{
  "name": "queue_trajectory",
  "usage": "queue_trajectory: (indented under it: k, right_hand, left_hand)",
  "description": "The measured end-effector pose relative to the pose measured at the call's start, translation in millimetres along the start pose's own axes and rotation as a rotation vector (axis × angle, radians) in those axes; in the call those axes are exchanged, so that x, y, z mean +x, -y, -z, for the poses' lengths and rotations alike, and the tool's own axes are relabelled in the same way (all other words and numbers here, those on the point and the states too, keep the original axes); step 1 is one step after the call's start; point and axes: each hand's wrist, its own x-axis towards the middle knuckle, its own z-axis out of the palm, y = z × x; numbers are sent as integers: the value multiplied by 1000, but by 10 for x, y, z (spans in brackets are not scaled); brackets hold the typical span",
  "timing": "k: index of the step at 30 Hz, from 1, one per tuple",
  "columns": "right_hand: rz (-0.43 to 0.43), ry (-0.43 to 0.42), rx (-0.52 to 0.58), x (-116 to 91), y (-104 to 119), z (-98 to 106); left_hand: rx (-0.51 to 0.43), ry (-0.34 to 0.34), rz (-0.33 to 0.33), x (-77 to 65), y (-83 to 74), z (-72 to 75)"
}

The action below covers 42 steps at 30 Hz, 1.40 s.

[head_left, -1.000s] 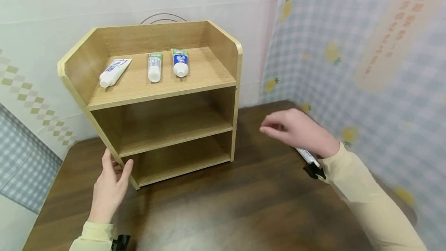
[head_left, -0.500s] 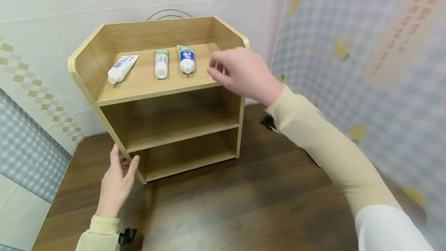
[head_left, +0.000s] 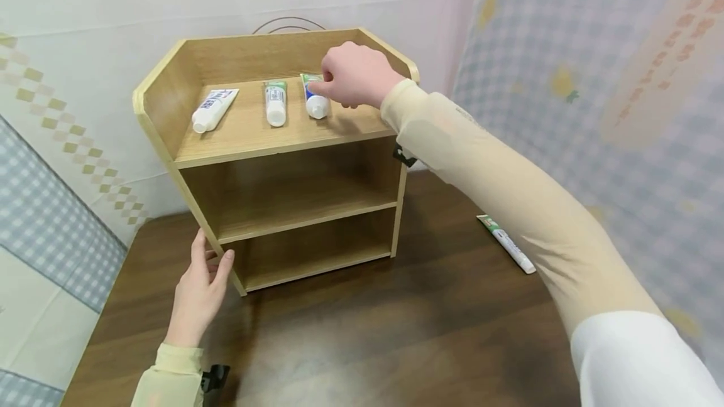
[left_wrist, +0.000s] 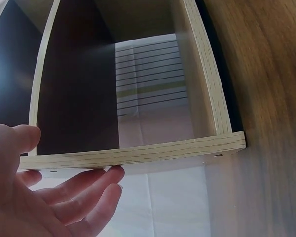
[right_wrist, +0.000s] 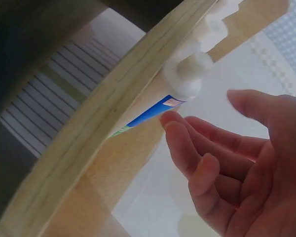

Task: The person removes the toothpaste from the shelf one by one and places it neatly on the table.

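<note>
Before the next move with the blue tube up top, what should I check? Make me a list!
1. Left hand holding the wooden shelf: ok, its thumb and fingers lie on either side of the side panel.
2. Right hand at the blue-and-white tube: ok, right beside it.
3. Thumb closed on that tube: not ok, it stands apart in the right wrist view.
4. Fingertips touching it: cannot tell, though they look very near.
5. Middle tube and left tube apart from it: ok.
6. Every tube on the shelf: not ok, a green-and-white one lies on the table.
</note>
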Motion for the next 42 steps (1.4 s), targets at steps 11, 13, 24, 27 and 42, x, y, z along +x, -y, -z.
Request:
queue_trajectory:
  k: [11, 13, 24, 27, 42]
  right_hand:
    - [-79, 196, -115, 277, 40, -22]
    - [-97, 228, -110, 308, 6, -39]
    - [-120, 307, -15, 361, -120, -49]
    - [-105, 308, -3, 351, -126, -40]
    - [-74, 296, 128, 382, -114, -93]
  left_hand:
    - [-24, 5, -3, 27, -28, -49]
    - [-28, 15, -2, 31, -39, -66]
    - [-26, 29, -5, 68, -59, -123]
    - [-27, 25, -12, 72, -54, -126]
    - [-30, 14, -11, 88, -47, -128]
